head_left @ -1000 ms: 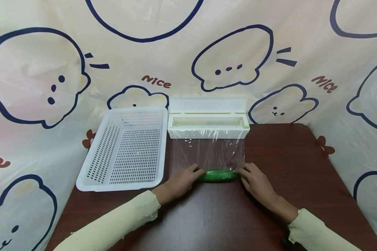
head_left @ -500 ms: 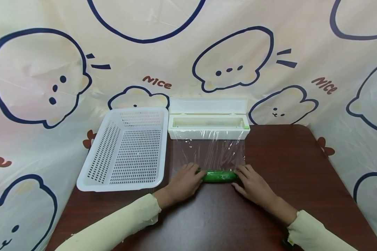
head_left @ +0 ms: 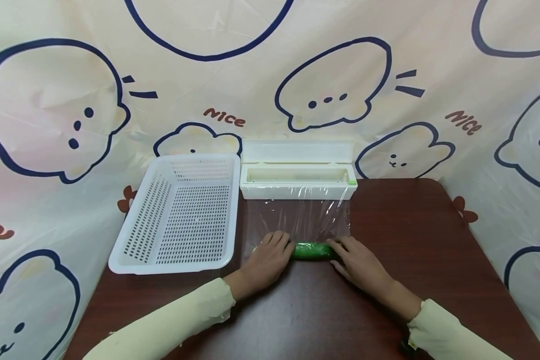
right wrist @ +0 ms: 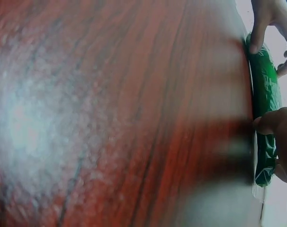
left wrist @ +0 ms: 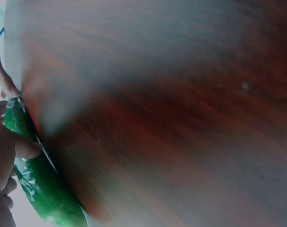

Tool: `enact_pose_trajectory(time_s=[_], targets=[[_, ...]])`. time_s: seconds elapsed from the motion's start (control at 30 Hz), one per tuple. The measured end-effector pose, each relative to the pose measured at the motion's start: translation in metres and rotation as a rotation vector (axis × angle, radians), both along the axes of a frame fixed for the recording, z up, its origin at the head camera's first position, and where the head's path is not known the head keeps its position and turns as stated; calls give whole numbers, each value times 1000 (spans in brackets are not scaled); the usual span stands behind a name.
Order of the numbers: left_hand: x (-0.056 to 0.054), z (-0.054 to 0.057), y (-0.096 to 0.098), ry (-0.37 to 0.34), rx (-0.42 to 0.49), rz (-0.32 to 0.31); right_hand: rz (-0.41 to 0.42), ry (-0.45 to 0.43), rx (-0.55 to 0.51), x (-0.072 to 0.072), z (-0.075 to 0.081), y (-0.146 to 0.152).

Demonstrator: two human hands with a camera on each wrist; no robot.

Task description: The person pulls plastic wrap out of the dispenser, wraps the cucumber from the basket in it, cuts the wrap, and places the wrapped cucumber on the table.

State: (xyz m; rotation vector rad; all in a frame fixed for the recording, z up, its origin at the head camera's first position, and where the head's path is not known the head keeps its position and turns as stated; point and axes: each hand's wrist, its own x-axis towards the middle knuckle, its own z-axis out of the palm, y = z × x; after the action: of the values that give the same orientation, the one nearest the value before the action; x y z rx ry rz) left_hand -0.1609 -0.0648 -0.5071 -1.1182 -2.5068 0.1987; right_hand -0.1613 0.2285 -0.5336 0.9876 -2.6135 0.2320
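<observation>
A green cucumber (head_left: 312,251) lies crosswise near the middle of the table, with shiny cling film (head_left: 297,220) around it. From it the clear sheet runs back to a white cling film dispenser (head_left: 299,192). My left hand (head_left: 270,257) holds the cucumber's left part; in the left wrist view the thumb (left wrist: 27,149) lies over its near side and the fingers curl on the far side. On the right part, my right hand (head_left: 360,262) grips likewise, with its thumb (right wrist: 264,123) against the wrapped cucumber in the right wrist view. The hands cover both its ends in the head view.
Left of the dispenser stands a white perforated basket (head_left: 139,267) with nothing in it. The dispenser's lid (head_left: 297,151) is raised at the back. A patterned cloth (head_left: 252,90) hangs behind the dark brown table (head_left: 409,225).
My left hand has shifted right and farther over the cucumber. My right hand has come slightly left, its thumb spread lower. Less of the cucumber shows between them.
</observation>
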Motion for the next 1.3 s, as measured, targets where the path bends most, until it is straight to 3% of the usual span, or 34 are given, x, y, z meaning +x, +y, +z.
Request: enact_pose_trajectory(time_s=[0.33,0.7,0.87,1.1,1.3], targets=[[1,-1,4,-38,-85,52,14,83,85,-3,0,-5],[-4,1,5,-66,-107,102,-55,-11,136,-8,12,-14],[-4,1,6,-54,-139,129,-55,-45,137,-11,16,-15],[-5,2,9,-76,-113,161,-61,-81,146,-11,20,-16],[-9,3,9,-73,-75,134,-42,-82,133,-15,21,-15]])
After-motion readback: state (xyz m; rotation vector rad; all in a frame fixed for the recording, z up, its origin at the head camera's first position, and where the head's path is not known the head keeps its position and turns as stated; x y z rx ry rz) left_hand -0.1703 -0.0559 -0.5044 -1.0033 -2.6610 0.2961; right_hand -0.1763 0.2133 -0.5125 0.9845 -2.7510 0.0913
